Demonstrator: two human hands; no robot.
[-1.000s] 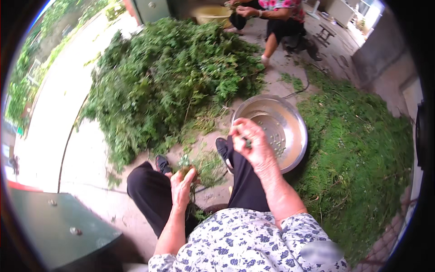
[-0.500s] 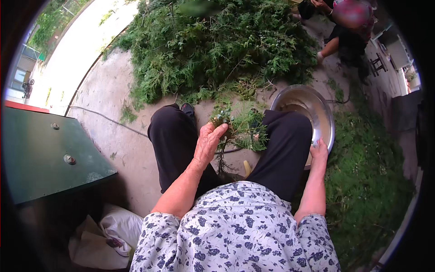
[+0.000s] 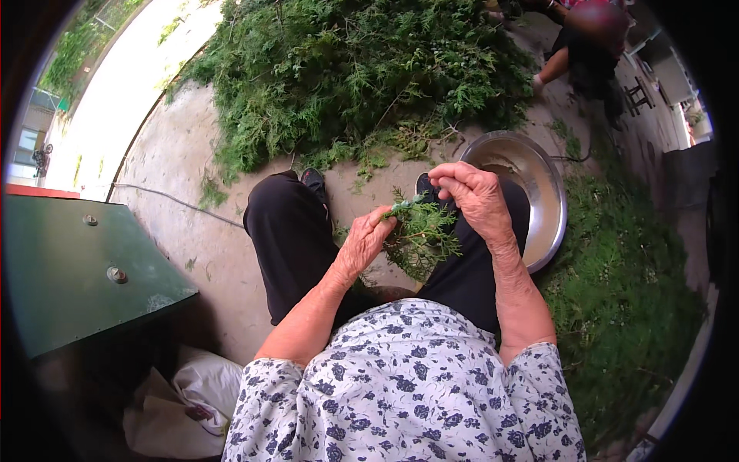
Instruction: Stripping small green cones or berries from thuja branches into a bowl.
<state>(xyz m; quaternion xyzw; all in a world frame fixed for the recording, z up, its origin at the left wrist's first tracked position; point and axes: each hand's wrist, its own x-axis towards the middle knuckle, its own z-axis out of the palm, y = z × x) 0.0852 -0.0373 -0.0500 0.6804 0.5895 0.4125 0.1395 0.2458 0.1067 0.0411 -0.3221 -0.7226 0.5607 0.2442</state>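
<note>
Between the thumb and fingers of my left hand (image 3: 365,240) is a scaly-leaved evergreen sprig (image 3: 423,235), with a few pale blue-green cones (image 3: 406,205) along its upper side. My right hand (image 3: 476,199) is raised just above and to the right of the sprig, its fingers bent together in a pinch; whether anything small is between the fingertips, I cannot make out. Beyond my right knee stands a wide steel basin (image 3: 556,200), tilted in view and partly hidden by my hand and leg.
A large heap of cut evergreen branches (image 3: 346,85) lies ahead. More loose greenery (image 3: 616,308) spreads along the right. A green metal box (image 3: 92,262) and white bag (image 3: 208,381) are at left. A grey cable (image 3: 181,202) crosses the concrete. Another person (image 3: 589,65) sits at far right.
My right hand has left the basin's rim and come up beside the sprig. My left hand has lowered slightly and turned the sprig, which now points more to the right.
</note>
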